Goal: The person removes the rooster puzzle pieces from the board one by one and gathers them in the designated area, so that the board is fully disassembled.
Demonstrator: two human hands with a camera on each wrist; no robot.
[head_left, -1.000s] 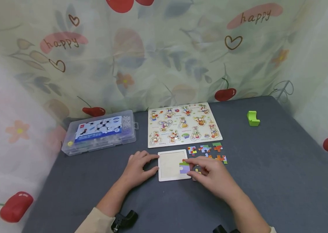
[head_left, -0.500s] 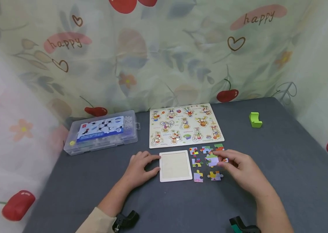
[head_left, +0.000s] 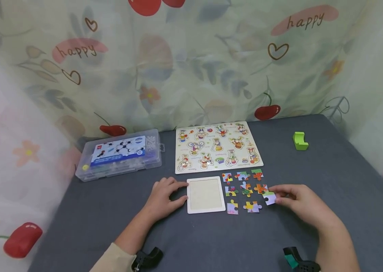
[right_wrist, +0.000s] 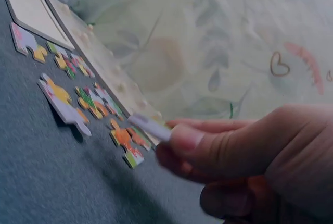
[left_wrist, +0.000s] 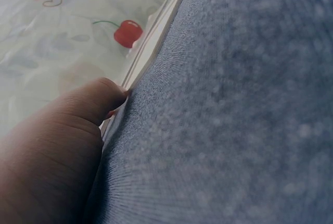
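Note:
Between thumb and fingers, my right hand (head_left: 308,206) pinches a green-and-lilac puzzle piece (head_left: 270,198), held up at the right end of the loose pieces. The right wrist view shows this piece (right_wrist: 148,126) edge-on, tilted above the table. My left hand (head_left: 164,197) touches the left edge of a square puzzle tray (head_left: 206,193) with its thumb and index finger, the other fingers loosely bent. The tray's pale recess holds no pieces. Several loose pieces, such as a yellow-and-lilac one (head_left: 252,207), lie in rows to its right.
Behind the tray lies a larger board (head_left: 211,166) of animal figures. A clear plastic case (head_left: 120,155) with a blue label stands at the left, and a green block (head_left: 300,141) at the back right. A patterned curtain (head_left: 191,75) rises along the table's far edge.
My right hand has carried the green-and-lilac puzzle piece rightward, from over the tray's right edge, across the loose pieces, to their right side. My left hand stays at the tray's left edge.

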